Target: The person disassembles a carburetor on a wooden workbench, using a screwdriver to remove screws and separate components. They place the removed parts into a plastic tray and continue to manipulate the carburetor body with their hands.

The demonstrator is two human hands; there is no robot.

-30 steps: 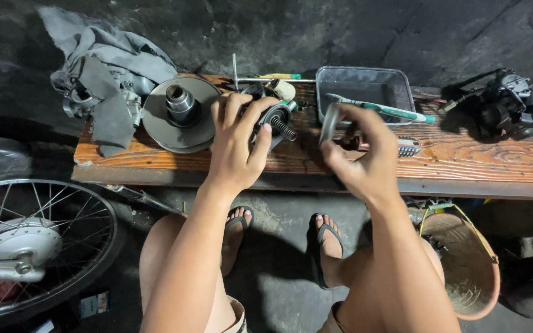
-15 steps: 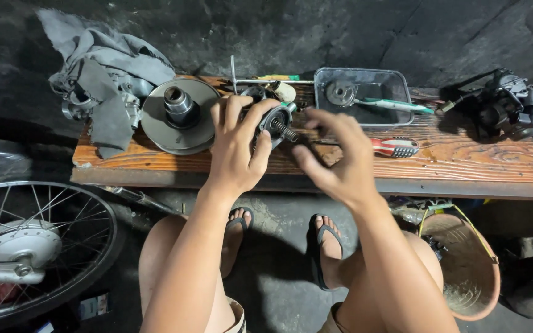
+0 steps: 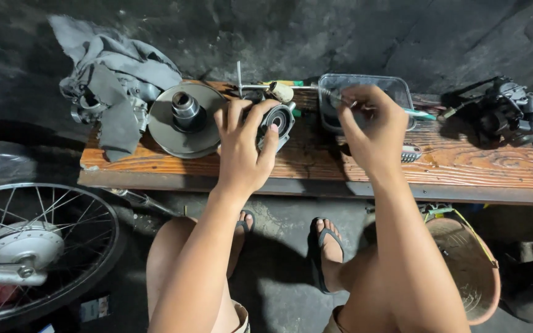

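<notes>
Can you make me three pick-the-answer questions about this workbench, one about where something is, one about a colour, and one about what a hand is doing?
1. Where is the spoked wheel?
A. on the plank
B. on the floor, lower left
C. in the basket

2. What colour is the cloth?
A. grey
B. red
C. yellow

3. What is the left hand doing?
A. hanging free
B. gripping the round metal part
C. holding the cloth

Answers: 1 B, the wheel sits below the wooden plank. 2 A, it is plain grey. 3 B, the fingers wrap around the part.
</notes>
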